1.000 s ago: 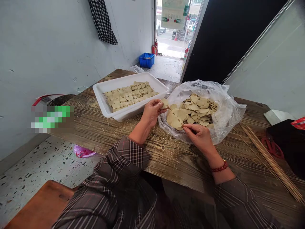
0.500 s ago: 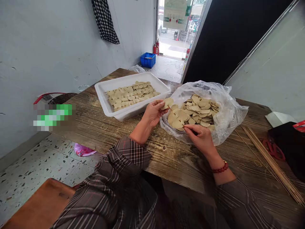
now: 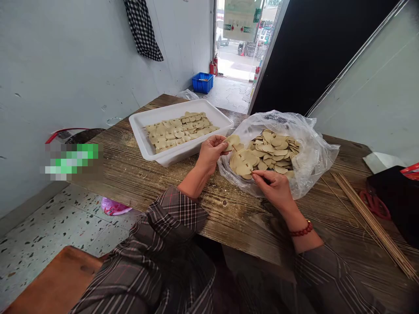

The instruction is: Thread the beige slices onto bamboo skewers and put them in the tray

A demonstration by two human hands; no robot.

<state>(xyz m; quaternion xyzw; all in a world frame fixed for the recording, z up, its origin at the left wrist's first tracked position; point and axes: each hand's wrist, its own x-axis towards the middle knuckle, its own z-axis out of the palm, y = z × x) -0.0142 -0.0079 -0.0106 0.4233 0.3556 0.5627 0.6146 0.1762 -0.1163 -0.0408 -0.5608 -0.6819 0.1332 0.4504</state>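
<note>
Between thumb and fingers my left hand pinches a thin, round, beige slice, its kind not clear. My right hand is closed on the near end of a thin wooden skewer. Other slices are threaded along that skewer, which slants up toward the slice in my left hand. Just beneath and behind them, a clear plastic bag lies open with a heap of loose slices. At the left stands a white tray holding rows of skewered slices.
Bare skewers lie in a bundle on the wooden table at the right. Beside them are red-handled scissors and a black holder. A blue crate stands on the floor by the doorway.
The slice in my left hand has tilted slightly and sits a little closer to the skewered ones. My right hand keeps its grip on the skewer almost unmoved.
</note>
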